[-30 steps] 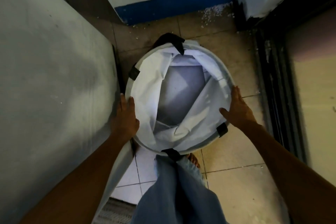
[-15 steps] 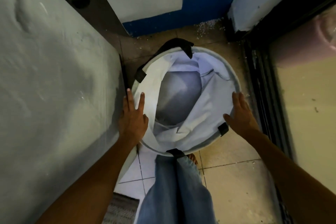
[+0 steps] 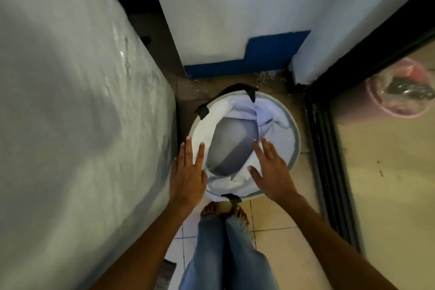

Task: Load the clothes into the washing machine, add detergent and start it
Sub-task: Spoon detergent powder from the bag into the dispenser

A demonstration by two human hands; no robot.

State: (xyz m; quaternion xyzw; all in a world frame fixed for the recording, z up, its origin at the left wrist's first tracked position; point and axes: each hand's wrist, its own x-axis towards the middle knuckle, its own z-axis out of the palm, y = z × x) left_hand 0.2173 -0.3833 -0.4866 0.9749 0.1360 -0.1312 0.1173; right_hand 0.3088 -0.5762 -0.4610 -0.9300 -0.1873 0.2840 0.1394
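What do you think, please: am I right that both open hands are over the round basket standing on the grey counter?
Not quite: the head view shows the left hand and right hand open over the round basket, but it stands on the tiled floor beside the grey counter, not on it.

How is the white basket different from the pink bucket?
The white basket has black straps and a cloth lining; the pink bucket shows neither. The basket stands by the feet, the bucket past the dark door frame. Both are round.
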